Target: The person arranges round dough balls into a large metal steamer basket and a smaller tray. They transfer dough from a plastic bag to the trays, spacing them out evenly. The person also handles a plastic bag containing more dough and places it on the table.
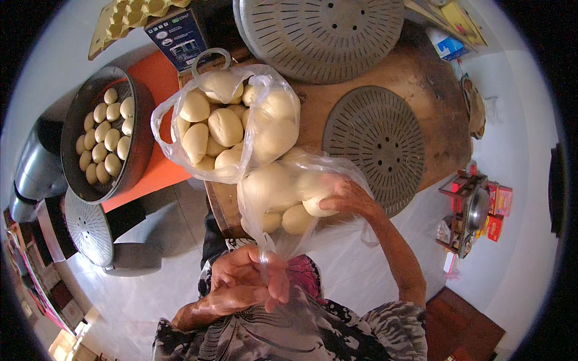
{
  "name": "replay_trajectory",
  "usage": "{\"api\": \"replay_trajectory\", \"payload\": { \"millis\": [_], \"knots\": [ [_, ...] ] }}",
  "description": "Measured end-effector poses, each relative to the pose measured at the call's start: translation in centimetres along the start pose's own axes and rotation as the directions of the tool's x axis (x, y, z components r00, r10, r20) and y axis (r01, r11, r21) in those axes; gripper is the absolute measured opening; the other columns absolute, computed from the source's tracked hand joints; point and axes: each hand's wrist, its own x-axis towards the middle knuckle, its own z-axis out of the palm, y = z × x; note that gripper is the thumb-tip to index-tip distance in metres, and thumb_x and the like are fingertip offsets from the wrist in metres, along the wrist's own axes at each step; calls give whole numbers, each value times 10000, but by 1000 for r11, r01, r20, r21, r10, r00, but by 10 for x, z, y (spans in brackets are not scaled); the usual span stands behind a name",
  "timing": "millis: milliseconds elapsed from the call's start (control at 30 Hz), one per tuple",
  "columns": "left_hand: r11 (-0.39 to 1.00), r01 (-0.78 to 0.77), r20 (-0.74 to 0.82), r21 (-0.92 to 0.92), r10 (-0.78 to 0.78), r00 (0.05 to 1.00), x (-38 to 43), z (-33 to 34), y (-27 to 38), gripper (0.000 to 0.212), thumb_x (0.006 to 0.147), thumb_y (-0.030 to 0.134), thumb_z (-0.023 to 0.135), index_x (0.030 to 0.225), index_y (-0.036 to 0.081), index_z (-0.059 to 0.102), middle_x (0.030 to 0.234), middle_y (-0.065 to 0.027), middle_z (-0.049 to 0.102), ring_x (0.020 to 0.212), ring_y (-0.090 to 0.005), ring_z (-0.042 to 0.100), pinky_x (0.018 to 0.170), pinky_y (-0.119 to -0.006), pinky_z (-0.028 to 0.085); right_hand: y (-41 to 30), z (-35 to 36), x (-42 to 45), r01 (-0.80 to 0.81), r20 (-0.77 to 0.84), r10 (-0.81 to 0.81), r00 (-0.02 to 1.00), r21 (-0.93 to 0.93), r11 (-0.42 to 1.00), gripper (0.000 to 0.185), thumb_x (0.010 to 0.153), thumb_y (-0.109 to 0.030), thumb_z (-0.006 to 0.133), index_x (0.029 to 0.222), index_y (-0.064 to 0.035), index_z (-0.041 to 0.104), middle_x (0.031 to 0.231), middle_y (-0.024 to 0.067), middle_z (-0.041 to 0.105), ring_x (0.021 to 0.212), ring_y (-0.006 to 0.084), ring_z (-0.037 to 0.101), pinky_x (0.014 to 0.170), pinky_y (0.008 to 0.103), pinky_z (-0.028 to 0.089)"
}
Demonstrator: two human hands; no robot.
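Close to my body, a clear plastic bag (250, 203) of pale steamed buns rests at the table's front edge. My left hand (248, 280) grips its rim near my lap, pulling the film taut. At the bag's other side, my right hand (347, 196) grasps a pale bun (318, 206), thumb in front and fingers partly blurred behind the film. More buns (297, 219) lie beneath it. A second plastic bag (158, 118), filled with similar buns (226, 126), stands just beyond and touches the first.
A round perforated steamer plate (361, 131) lies on the wooden table (445, 113), with larger slotted plates (316, 40) behind. Leftward, a deep dark pan (144, 131) holding several small buns sits on an orange surface (153, 67). A printed box (178, 40) and egg trays (135, 16) stand at the back.
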Motion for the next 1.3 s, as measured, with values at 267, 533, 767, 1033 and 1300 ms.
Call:
{"api": "replay_trajectory", "payload": {
  "millis": [267, 533, 767, 1033, 1300],
  "knots": [
    [996, -29, -66, 79, 34, 997, 4, 1, 4, 455, 781, -18, 580, 1217, -102, 484, 821, -204, 603, 785, -351, 645, 522, -325, 546, -13, 6, 14, 109, -48, -103, 994, 142, 984, 594, 738, -240, 703, 1290, -59, 577, 1201, 160, 618, 1119, 272, 567, 974, 370, 436],
    [994, -22, -74, 109, 30, 997, 6, 2, 9, 476, 778, -9, 580, 1237, -87, 477, 828, -210, 602, 805, -359, 645, 510, -329, 546, 5, 8, 58, 50, -73, -25, 997, 366, 929, 605, 852, -309, 672, 1363, -41, 490, 1301, 153, 560, 1134, 309, 569, 1007, 391, 439],
    [990, 17, -32, 143, -13, 999, 5, -2, 10, 526, 785, 20, 591, 1293, -31, 465, 848, -235, 595, 808, -377, 636, 536, -351, 560, -7, 27, 34, 186, -424, -346, 837, -374, 909, 524, 885, -263, 656, 1316, 6, 527, 1105, 156, 670, 1002, 254, 640, 874, 387, 505],
    [992, 2, 14, 125, -4, 1000, 3, -3, 8, 472, 822, -48, 595, 1274, -68, 460, 889, -202, 605, 831, -316, 635, 591, -331, 524, -54, 2, -99, 131, -677, -124, 725, -41, 991, 420, 840, 22, 573, 1256, -35, 586, 1090, 171, 653, 971, 339, 639, 846, 423, 504],
    [950, 118, -29, 290, -114, 993, 10, 7, 4, 460, 784, -52, 592, 1228, -42, 472, 858, -200, 601, 801, -334, 646, 558, -340, 545, -21, 40, -108, 49, -320, -383, 866, -710, 702, 503, 725, -38, 728, 1203, -161, 633, 1428, 134, 448, 1384, 342, 331, 1076, 501, 310]
  ]
}}
